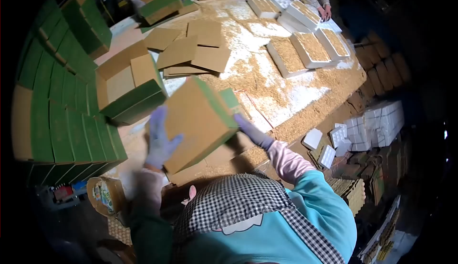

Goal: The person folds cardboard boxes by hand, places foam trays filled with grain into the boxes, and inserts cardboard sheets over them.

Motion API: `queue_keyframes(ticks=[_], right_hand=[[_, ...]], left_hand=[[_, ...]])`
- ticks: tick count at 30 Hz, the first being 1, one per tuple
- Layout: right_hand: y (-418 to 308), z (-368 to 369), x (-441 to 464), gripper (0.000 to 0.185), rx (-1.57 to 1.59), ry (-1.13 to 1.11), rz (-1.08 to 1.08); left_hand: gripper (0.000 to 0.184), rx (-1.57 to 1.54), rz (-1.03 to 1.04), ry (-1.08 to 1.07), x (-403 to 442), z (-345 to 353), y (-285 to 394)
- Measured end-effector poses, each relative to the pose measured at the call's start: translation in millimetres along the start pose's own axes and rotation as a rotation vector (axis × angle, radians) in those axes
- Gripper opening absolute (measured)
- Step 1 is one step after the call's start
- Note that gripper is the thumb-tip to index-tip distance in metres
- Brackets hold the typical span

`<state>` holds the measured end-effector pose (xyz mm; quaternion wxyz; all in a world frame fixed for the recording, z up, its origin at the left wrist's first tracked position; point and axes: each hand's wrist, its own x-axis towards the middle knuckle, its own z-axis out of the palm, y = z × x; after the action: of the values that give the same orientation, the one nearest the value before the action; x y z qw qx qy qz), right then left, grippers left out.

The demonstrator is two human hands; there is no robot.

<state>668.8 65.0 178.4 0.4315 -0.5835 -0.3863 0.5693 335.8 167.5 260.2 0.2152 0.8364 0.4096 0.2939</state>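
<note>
A brown and green cardboard box (195, 121) is tilted between my two gloved hands, near the front edge of the table. Against its left side lies my left hand (162, 140), fingers spread and thumb over the brown face. My right hand (253, 129) grips the box at its right green edge, close to a raised green flap (230, 100). The underside of the box is hidden. Just left of it stands an open green and brown cardboard box (136, 99) with an inner flap showing.
Flat cardboard sheets (205, 56) lie beyond the box. Stacked green boxes (62, 130) line the left. White foam trays (312, 49) filled with sawdust-like material stand at right on the littered table (238, 35). Across the table, another person's hands (325, 12) are near trays; someone else handles a box (162, 5).
</note>
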Motion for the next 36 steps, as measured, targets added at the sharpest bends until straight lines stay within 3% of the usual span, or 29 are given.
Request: queue_keyframes(ticks=[1, 3, 4, 5, 7, 9, 10, 12, 13, 15, 16, 17, 19, 20, 21, 23, 26, 28, 29, 31, 34, 35, 36], right_hand=[[-18.9, 23.0, -4.4, 0.078, -0.190, -0.128, -0.033], [-129.6, 68.0, -24.8, 0.074, -0.109, 0.018, -0.310], [-171.9, 74.4, -35.3, 0.072, -0.171, -0.024, -0.368], [-196.4, 76.2, -38.9, 0.069, -0.228, -0.064, -0.426], [-198.7, 92.9, -25.6, 0.063, -0.620, -0.205, -0.685], [-149.3, 118.3, -3.0, 0.054, -0.807, -0.343, -0.706], [-107.2, 136.0, 7.8, 0.051, -0.914, -0.576, -0.899], [-70.7, 145.5, -10.5, 0.048, -1.016, -0.824, -1.077], [-89.7, 139.9, -32.5, 0.042, -0.647, -0.362, -0.553], [-130.5, 37.3, -2.4, 0.052, -0.481, -0.387, -0.504], [-156.8, -15.8, 11.6, 0.058, -0.398, -0.398, -0.481], [-164.0, -74.7, 34.8, 0.069, -0.408, 0.080, -0.495], [-128.0, -237.2, 110.0, 0.089, -0.508, 0.949, -0.393], [-103.7, -326.3, 136.3, 0.106, -0.228, 1.236, -0.260], [-81.5, -401.6, 152.7, 0.104, 0.046, 1.378, -0.119], [-42.4, -484.4, 165.3, 0.101, 0.575, 1.147, 0.016], [-5.0, -529.4, 181.5, 0.098, 0.778, 0.952, -0.107], [2.4, -519.2, 179.4, 0.080, 0.722, 1.073, -0.307], [-15.3, -494.2, 161.9, 0.073, 0.606, 1.211, -0.301], [-24.6, -460.6, 124.0, 0.066, 0.412, 1.156, -0.449], [-43.7, -411.2, 58.3, 0.062, 0.697, 0.791, -0.377], [-48.1, -395.4, 48.5, 0.061, 0.792, 0.653, -0.336], [-70.9, -361.6, 35.3, 0.060, 0.804, 0.514, -0.257]], left_hand=[[0.077, -0.316, -0.070, 0.049, -4.2, -15.9, 0.7], [0.064, -0.524, -0.118, 0.430, -17.5, -8.4, -2.2], [0.052, -1.327, -0.290, 0.463, -32.4, 20.6, 2.4], [0.052, -1.322, -0.337, 0.415, -41.5, 41.5, 6.8], [0.051, -0.205, -0.139, 0.202, -66.3, 59.4, 14.0], [0.050, -0.028, -0.097, 0.118, -65.3, 42.5, 13.7], [0.050, 0.042, -0.066, 0.077, -61.8, 26.2, 15.6], [0.049, 0.219, 0.078, -0.005, -52.0, 9.3, 23.4], [0.049, 0.151, 0.055, 0.005, -47.0, 15.8, 23.8], [0.050, -0.899, -0.674, 0.336, -43.1, 57.1, 5.2], [0.054, -0.882, -0.498, 0.269, -27.8, 50.9, 31.6], [0.054, -0.883, -0.500, 0.277, -17.9, 51.1, 42.0], [0.056, -0.770, -0.694, 0.365, -18.3, 54.0, 55.7], [0.057, -0.714, -0.791, 0.412, -23.5, 59.8, 60.5], [0.057, -0.687, -0.844, 0.441, -30.1, 66.6, 56.8], [0.059, -0.648, -0.860, 0.491, -47.1, 70.4, 30.8], [0.061, -0.600, -0.888, 0.515, -53.0, 68.9, 22.6], [0.061, -0.561, -0.960, 0.496, -56.4, 60.9, 20.9], [0.063, -0.577, -0.923, 0.483, -59.7, 64.1, 12.3], [0.064, -0.599, -0.887, 0.486, -53.8, 66.6, 12.7], [0.061, -0.457, -0.846, 0.416, -32.0, 65.2, 23.3], [0.059, -0.354, -0.750, 0.272, -27.0, 58.1, 20.2], [0.058, -0.327, -0.706, 0.307, -19.6, 59.8, 25.9]])
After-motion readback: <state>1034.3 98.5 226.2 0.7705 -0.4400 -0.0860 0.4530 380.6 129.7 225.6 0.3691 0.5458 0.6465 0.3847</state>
